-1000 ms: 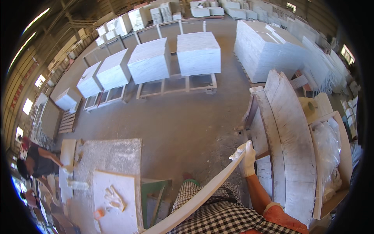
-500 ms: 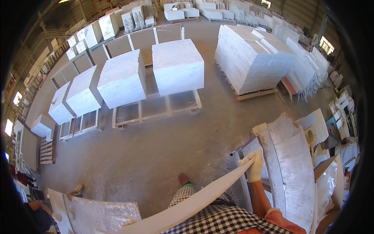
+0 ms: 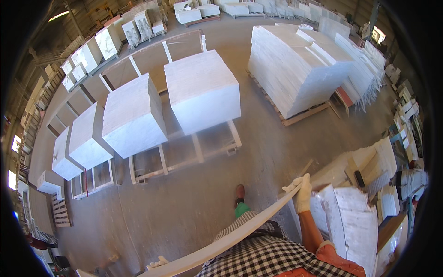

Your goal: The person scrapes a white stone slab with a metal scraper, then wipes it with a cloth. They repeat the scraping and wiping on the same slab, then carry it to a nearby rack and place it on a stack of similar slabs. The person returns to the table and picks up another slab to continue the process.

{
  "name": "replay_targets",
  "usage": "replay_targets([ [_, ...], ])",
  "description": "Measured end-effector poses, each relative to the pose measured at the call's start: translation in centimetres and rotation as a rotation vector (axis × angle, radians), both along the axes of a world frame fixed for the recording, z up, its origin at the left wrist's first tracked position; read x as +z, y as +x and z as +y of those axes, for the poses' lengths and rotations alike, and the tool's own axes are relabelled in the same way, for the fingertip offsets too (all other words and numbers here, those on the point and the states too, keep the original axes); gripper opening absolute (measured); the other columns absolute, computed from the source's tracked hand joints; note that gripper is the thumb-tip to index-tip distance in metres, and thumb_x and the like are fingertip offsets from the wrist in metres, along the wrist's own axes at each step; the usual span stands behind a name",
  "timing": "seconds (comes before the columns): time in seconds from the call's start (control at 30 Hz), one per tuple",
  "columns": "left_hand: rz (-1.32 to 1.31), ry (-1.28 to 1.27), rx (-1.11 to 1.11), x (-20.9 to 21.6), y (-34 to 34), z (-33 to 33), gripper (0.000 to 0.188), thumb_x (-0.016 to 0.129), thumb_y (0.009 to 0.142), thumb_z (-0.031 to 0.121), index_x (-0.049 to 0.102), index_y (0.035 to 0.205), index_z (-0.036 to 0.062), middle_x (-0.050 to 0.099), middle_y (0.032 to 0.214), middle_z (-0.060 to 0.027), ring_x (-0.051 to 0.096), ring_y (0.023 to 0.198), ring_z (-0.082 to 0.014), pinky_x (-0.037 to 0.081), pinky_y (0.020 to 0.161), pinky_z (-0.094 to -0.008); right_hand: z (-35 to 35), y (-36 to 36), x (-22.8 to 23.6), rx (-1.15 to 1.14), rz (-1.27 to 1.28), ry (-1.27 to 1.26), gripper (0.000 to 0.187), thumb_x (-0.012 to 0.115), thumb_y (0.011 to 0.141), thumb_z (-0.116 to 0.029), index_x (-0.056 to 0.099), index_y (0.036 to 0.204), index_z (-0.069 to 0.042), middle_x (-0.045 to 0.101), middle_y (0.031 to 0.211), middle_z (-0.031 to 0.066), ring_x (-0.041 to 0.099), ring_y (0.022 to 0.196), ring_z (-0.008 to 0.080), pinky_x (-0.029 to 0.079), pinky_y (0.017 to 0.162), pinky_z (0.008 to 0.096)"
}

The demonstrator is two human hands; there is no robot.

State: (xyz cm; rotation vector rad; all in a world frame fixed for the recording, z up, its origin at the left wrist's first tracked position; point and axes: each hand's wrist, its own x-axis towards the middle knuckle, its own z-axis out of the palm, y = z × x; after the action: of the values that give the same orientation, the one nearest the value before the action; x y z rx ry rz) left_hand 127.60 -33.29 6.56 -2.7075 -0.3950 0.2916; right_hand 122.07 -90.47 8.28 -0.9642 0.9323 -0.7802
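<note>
A long pale stone slab [image 3: 230, 229], seen mostly along its narrow edge, stretches across my front at waist height, from low in the middle up to the right. My gloved right hand [image 3: 302, 191] is closed round its far right end, the thumb side on top. My left hand [image 3: 158, 263], also gloved, grips the other end low in the picture; only its fingers show over the slab's edge. The slab hides part of my checked apron [image 3: 258, 256]. A shoe [image 3: 240, 191] of mine is stepping on the concrete floor.
Stacked white stone blocks [image 3: 203, 92] stand on a metal rack [image 3: 198, 147] ahead and left. A tall pile of slabs [image 3: 295, 69] rests on a wooden pallet [image 3: 300, 115] ahead right. At my right are stone pieces [image 3: 346, 221] on a bench. Concrete floor [image 3: 180, 207] lies between.
I have stepped forward with the slab still in both hands. The blocks and rack look closer, and the lower-left stone panel with another person's hand has mostly slid out of view.
</note>
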Motion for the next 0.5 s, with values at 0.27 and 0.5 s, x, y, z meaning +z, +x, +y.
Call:
replay_targets([
  [0.27,0.01,-0.051,0.023,1.4,8.4,-8.9,0.037,0.054,0.099,0.044,0.077,0.093,0.0153,0.076,0.106,-0.0128,0.07,0.101,-0.036,0.048,0.096,-0.0571,-10.4,15.1,1.5,0.174,-0.133,-0.051,0.063,0.039,0.111,-0.056,0.06,0.086,-0.001,0.059,0.067,0.0119,0.063,0.06,0.0266,0.062,0.075,0.0503],
  [0.5,-0.043,-0.809,0.431,0.2,15.4,-12.7,0.025,0.056,0.098,0.036,0.068,0.088,0.0164,0.071,0.1,-0.011,0.067,0.093,-0.0342,0.051,0.086,-0.0542,-17.7,21.8,-0.2,0.182,-0.034,-0.062,0.071,0.041,0.107,-0.065,0.064,0.086,-0.001,0.069,0.079,0.0162,0.07,0.074,0.0317,0.06,0.08,0.0456],
])
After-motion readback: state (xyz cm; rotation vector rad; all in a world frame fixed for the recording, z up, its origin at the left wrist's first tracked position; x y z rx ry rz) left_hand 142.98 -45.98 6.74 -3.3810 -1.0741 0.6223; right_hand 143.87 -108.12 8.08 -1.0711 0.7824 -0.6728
